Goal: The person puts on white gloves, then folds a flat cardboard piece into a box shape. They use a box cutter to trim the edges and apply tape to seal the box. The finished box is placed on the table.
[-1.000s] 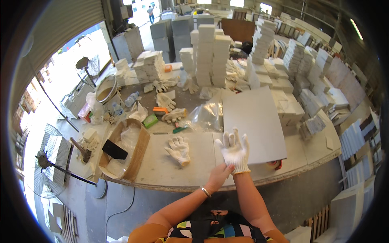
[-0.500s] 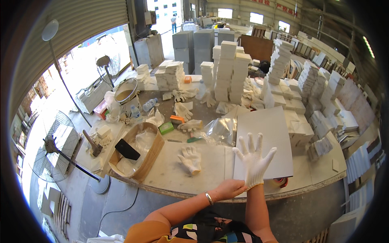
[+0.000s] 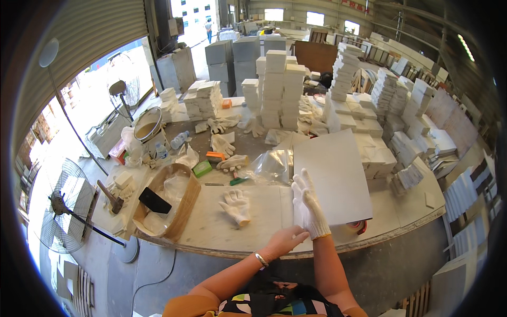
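Note:
A white knitted work glove covers my right hand (image 3: 309, 205), which is raised over the near edge of the table with its fingers stretched and its side turned toward me. Nothing is in it. My bare left hand (image 3: 285, 241), with a silver bracelet (image 3: 261, 260) at the wrist, is beside the glove's yellowish cuff. Its fingers look loosely extended, and whether they touch the cuff is hard to tell. Another white glove (image 3: 236, 207) lies flat on the table to the left. Behind my right hand is a large white sheet (image 3: 332, 177).
At the left stand a wooden oval tub (image 3: 182, 211) with a black phone (image 3: 155, 200) on it, and a hammer (image 3: 111, 197). Clear plastic film (image 3: 272, 166), a green box (image 3: 202, 169) and more gloves lie farther back. Stacks of white tiles (image 3: 274, 90) rise behind. A fan (image 3: 60, 206) stands left.
My left fingers have loosened from the glove cuff and drawn slightly away. My right hand has turned from spread fingers to edge-on. The whole view has shifted a little.

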`<state>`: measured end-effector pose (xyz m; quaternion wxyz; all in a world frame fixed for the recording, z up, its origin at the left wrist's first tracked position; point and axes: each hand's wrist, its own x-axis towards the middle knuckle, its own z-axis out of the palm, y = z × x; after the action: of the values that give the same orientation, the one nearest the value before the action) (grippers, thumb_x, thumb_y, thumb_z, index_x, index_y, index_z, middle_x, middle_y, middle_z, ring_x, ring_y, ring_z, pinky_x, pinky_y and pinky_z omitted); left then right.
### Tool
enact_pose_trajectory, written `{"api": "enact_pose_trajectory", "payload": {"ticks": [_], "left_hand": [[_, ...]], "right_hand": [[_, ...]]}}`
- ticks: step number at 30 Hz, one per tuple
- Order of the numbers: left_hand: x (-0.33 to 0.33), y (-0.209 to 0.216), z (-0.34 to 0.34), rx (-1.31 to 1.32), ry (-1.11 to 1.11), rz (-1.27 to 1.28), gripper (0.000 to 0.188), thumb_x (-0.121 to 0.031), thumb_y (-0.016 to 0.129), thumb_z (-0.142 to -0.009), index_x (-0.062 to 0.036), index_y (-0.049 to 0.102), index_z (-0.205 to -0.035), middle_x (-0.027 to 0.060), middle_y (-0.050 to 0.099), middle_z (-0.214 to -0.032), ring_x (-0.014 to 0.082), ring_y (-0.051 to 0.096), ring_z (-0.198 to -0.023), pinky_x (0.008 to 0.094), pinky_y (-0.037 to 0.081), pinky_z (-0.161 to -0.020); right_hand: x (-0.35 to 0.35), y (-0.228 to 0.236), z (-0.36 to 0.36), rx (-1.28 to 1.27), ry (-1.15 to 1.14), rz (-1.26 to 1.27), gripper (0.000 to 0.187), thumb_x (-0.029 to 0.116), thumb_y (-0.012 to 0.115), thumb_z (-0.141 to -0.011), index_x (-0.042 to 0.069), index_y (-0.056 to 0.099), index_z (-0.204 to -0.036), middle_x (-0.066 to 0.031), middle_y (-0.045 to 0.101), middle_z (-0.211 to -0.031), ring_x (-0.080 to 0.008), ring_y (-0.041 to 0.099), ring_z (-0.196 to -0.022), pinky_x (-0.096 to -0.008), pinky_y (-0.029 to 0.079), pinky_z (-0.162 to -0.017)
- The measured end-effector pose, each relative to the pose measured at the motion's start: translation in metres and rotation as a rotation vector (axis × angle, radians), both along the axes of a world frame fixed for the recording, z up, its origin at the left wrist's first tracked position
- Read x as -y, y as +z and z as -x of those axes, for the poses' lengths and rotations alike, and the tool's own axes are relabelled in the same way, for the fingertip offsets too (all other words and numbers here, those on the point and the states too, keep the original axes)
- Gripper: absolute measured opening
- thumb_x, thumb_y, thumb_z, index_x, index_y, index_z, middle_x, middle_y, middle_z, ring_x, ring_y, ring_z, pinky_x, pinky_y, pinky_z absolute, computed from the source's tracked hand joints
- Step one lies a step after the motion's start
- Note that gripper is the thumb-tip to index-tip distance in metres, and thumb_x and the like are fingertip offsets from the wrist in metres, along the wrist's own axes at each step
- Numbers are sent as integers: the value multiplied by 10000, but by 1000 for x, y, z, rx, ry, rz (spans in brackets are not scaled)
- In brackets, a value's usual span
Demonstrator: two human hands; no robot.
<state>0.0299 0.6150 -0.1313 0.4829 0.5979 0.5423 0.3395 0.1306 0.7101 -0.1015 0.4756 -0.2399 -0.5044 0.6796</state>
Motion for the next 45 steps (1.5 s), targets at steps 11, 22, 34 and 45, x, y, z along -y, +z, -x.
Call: {"api": "enact_pose_trajectory", "payload": {"ticks": [11,22,34,45], "left_hand": [[7,-20,-17,149,13,-49,379,-373,583,-963,-9,638,-875,44,592,-693,103,530,-657,290,444,-612],[18,12,-27,7,-237,-217,334,-289,554,-961,19,554,-829,206,519,-693,253,456,-575,361,425,-577],[7,-15,-2,478,-171,149,323,-295,529,-1003,-46,549,-798,-38,508,-674,44,453,-631,238,384,-561],[50,-121,172,-181,432,269,262,-284,660,-886,-25,624,-895,70,656,-743,148,613,-668,289,489,-638]], "right_hand": [[14,-18,1,116,-451,89,201,234,688,-912,46,618,-928,11,595,-774,-42,478,-622,-205,403,-557],[20,-7,-13,198,-31,293,803,702,484,-886,75,511,-1388,-161,613,-1219,-236,611,-1042,-351,479,-800],[-14,-31,3,53,18,251,466,450,523,-977,3,657,-996,-12,546,-670,-92,477,-612,-254,367,-549],[-4,-74,110,994,128,-956,398,150,733,-722,133,636,-1108,-91,623,-1138,-290,599,-992,-415,511,-798]]}}
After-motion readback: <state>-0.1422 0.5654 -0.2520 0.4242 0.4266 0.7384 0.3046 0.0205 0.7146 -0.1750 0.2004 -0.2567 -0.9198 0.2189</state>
